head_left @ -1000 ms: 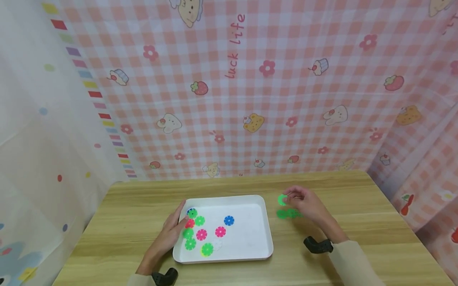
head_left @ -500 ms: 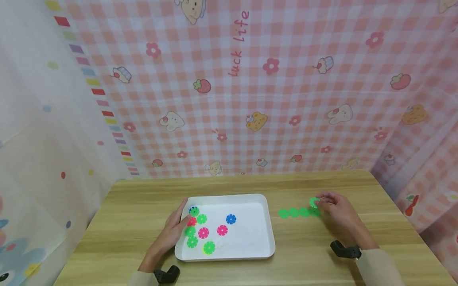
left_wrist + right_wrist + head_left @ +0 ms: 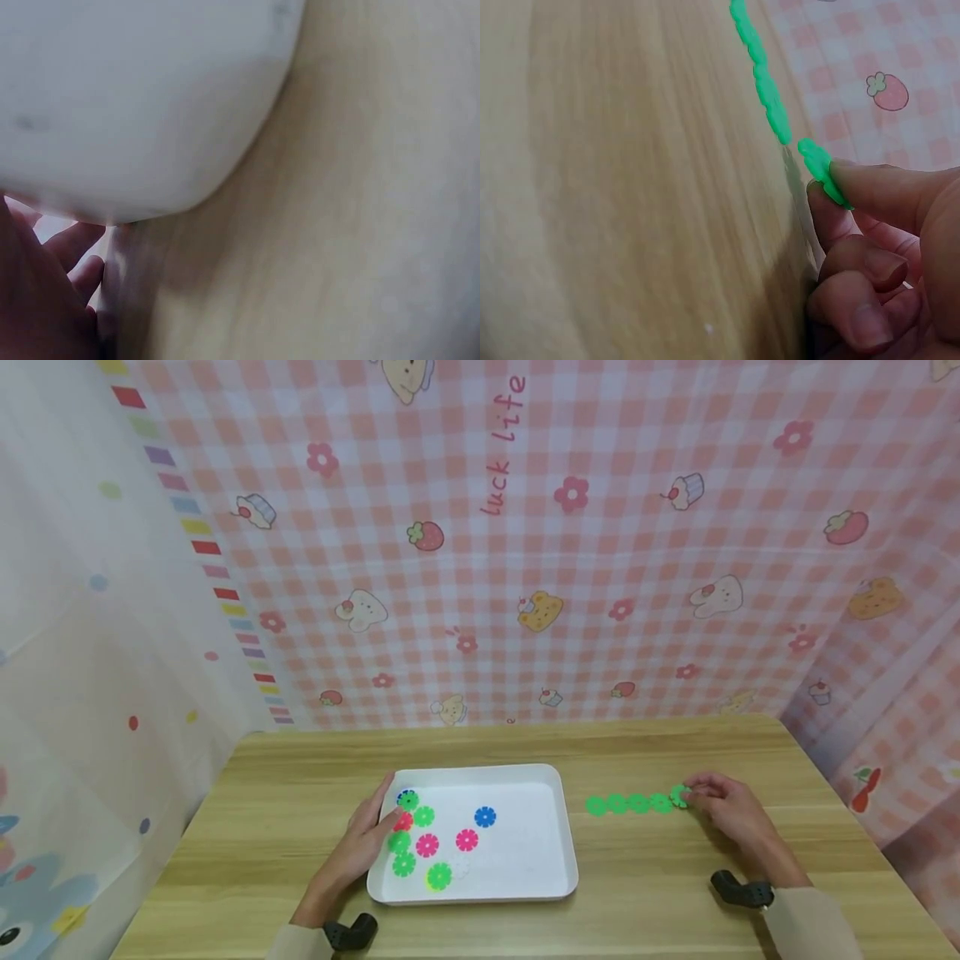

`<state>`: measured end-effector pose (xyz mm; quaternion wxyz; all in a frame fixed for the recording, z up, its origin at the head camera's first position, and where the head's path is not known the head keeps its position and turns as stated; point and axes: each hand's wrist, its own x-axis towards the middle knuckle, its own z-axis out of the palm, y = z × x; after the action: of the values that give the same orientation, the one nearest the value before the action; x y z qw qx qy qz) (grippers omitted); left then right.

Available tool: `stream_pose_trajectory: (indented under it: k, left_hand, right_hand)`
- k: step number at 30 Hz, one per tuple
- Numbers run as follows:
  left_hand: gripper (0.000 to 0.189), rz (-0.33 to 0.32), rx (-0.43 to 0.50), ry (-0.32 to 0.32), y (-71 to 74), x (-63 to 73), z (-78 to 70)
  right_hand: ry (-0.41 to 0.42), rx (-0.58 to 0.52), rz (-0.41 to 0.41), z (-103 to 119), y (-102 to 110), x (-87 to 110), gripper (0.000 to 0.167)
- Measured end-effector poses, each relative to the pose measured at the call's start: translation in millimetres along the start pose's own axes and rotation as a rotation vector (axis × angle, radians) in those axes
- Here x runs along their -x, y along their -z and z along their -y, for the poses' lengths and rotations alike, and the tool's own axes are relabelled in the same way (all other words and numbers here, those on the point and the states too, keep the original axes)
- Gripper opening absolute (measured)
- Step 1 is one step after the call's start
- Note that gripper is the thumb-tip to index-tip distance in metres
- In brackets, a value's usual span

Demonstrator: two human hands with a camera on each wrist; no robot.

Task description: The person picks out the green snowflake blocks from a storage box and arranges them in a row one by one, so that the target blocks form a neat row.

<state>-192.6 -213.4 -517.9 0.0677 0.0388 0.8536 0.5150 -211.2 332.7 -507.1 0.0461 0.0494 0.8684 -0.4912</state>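
My right hand [image 3: 726, 806] pinches a green notched plastic disc [image 3: 821, 171] between thumb and index finger. The disc is at the right end of a row of several green discs [image 3: 628, 803] on the table; in the right wrist view a small gap parts it from the row. At the left, my left hand [image 3: 367, 835] grips the side of a white tray [image 3: 525, 868], thumb over the rim and fingers along the outside wall. Inside the tray, mostly on its left, lie green discs [image 3: 403, 863], pink discs [image 3: 427, 845], a blue disc [image 3: 485, 817] and a faint clear disc [image 3: 461, 865].
The wooden table [image 3: 637, 910] runs back to a pink checked cloth [image 3: 570, 552] hanging behind it. A white dotted cloth [image 3: 67, 635] hangs at the left. Black wrist devices [image 3: 741, 891] sit on both forearms.
My right hand has moved right along the green row and lowered the pinched disc to the row's right end. My left hand stays on the tray.
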Motion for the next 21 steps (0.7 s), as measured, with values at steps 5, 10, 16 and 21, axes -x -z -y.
stream_pose_trajectory:
  k: [5, 10, 16, 21]
  left_hand:
    - [0.066, 0.0, 0.005, -0.01, -0.4, -1.3, 0.5]
    - [0.066, 0.0, 0.008, -0.001, -0.1, -1.6, 0.4]
    - [0.067, -0.001, 0.005, 0.01, 0.0, -1.9, 1.2]
    - [0.068, 0.005, 0.008, 0.014, -0.3, -2.6, 3.1]
  right_hand:
    - [0.011, 0.033, 0.0, -3.4, 1.0, -0.1, 0.031]
    - [0.034, 0.03, -0.013, -5.0, 0.0, -0.6, 0.029]
    - [0.057, 0.03, -0.034, -4.2, -1.7, 0.3, 0.028]
    - [0.051, 0.049, -0.06, -6.0, -3.3, 0.7, 0.029]
